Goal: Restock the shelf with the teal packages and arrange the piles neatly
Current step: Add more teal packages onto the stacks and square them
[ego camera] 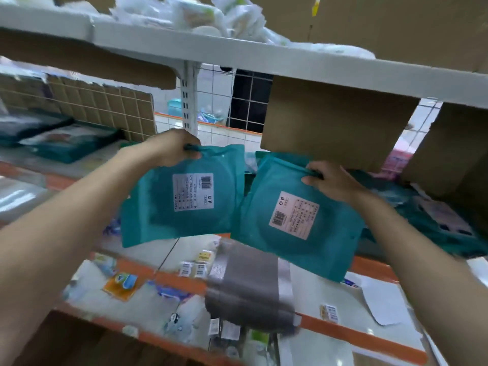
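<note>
A person's left hand (169, 150) and right hand (331, 184) each hold up one teal package in front of a shelf, under a cardboard flap (335, 122) that hangs from the tier above. The left hand's thumb and fingers pinch the top edge of the left package (182, 207), which hangs to the left of the flap and a little lower than its bottom edge. This near-square pouch hangs almost straight, its sealed strip uppermost. Its white label faces the camera with the lines of print running up and down. The right hand's fingers curl round the upper right corner of the right package (290, 249), directly below the flap. That pouch is tilted like a diamond, one corner pointing down and right, label to the camera and barcode toward the lower left. The two pouches meet along their near edges.

A left pile of teal packages (66, 147) lies flat on the shelf, far left of the flap, and a right pile (433, 223) lies below the flap's right end. A blurred grey packet (248, 283) shows well below the flap, on a lower tier.
</note>
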